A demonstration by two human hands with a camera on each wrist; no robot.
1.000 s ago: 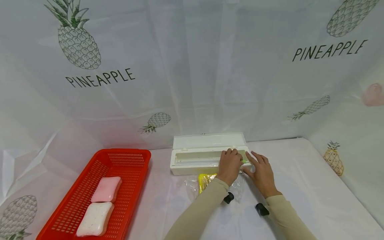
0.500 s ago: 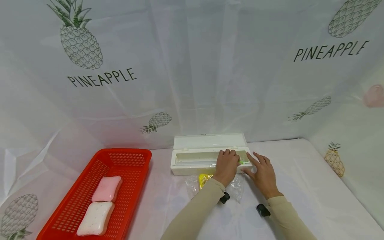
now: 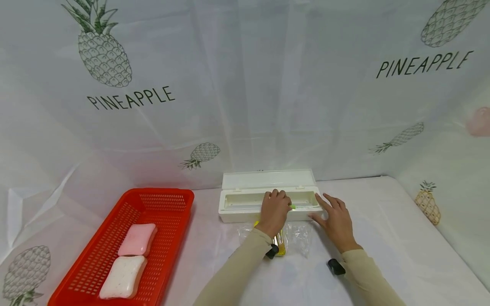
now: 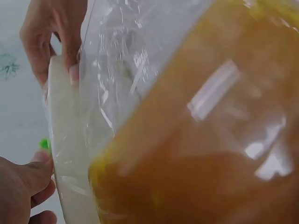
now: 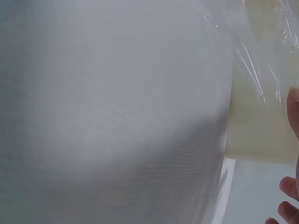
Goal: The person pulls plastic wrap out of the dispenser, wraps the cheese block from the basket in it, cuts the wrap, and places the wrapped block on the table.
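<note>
White box (image 3: 232, 217), long axis parallel to the tabletop's (image 3: 383, 225) back edge | left grip (image 3: 274, 212) pinches green tab (image 3: 292, 207), right of box's centre | right grip (image 3: 336, 221), farther right, clasps box's end

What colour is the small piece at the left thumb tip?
Bright green. The small piece shows best in the left wrist view, at the left hand.

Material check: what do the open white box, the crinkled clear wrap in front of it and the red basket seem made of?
White box: probably hard plastic, smooth satin, with straight moulded-looking edges.
Clear wrap: likely thin plastic film, glossy; see-through with bright highlights along creases.
Red basket: likely moulded plastic, slightly shiny, with regular perforations.
</note>
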